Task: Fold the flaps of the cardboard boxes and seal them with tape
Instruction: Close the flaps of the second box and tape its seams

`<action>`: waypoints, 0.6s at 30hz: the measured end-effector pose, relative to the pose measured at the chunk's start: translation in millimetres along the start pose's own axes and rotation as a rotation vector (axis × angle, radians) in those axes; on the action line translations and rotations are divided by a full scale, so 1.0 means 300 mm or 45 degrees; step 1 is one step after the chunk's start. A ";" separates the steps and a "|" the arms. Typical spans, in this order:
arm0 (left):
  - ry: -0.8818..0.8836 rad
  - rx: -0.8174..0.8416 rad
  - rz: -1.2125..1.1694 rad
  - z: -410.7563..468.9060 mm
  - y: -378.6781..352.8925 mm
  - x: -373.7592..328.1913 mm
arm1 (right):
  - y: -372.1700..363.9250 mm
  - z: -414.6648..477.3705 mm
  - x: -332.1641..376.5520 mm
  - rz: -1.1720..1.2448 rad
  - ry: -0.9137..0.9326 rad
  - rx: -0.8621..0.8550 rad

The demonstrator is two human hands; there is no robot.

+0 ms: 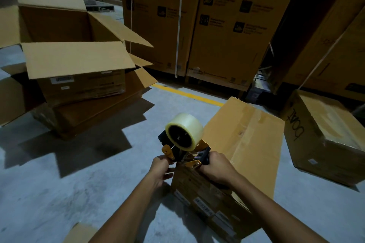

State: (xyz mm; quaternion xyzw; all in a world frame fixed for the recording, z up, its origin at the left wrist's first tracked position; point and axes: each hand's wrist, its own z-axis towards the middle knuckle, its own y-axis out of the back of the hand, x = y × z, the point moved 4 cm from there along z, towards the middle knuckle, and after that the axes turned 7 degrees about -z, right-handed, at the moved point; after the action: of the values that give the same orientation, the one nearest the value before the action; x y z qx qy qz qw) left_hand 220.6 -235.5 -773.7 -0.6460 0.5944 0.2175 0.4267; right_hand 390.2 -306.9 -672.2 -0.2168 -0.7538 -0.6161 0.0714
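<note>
Right hand: I am gripping the dispenser (184,150) with my right hand (216,167), fingers curled fully round its handle, because this hand is doing the steering and the pulling.
Left hand: my left hand (161,167) is pinching the dispenser's front end by the yellow plate, fingers bent. I judge it is steadying the tool or feeling for the loose tape end, but I cannot tell whether it has tape between the fingers.
Roll: the roll (184,131) is standing up above both hands, tilted away from me, so the mouth of the tool is pointing down at the cardboard.
Box: the box (246,140) is lying on the floor (59,173) directly under my hands, flaps folded flat, with a glossy strip running along its top. The dispenser is hanging over its near edge, which looks like the place for ending or starting a strip down the side.
Open boxes: two open boxes (79,77) are sitting stacked to my left, well apart from my hands, flaps spread wide and not yet folded, so they are waiting for their turn.
Sealed box: a taped box (325,134) with marker writing on its side is standing to my right, set aside as finished, I judge.
Progress: I am reckoning one box done, one nearly sealed, two left.
</note>
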 end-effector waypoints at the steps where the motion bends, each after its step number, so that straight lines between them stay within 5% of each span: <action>1: 0.005 -0.018 0.083 0.010 0.012 0.015 | 0.004 -0.002 0.002 0.003 0.002 0.004; 6: -0.238 -0.230 0.542 0.003 0.047 0.049 | 0.005 -0.006 0.008 0.063 0.017 0.029; 10: -0.540 -0.227 0.195 -0.068 0.011 0.007 | 0.000 0.002 0.004 0.091 0.016 0.053; 18: -0.440 0.073 -0.022 -0.100 -0.034 0.065 | -0.005 0.017 -0.007 0.135 -0.021 0.056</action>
State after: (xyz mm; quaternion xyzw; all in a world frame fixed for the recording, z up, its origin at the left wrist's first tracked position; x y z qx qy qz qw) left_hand 227.4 -271.9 -769.9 -0.5916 0.5127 0.3046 0.5425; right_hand 392.1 -302.8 -675.5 -0.2599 -0.7553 -0.5929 0.1026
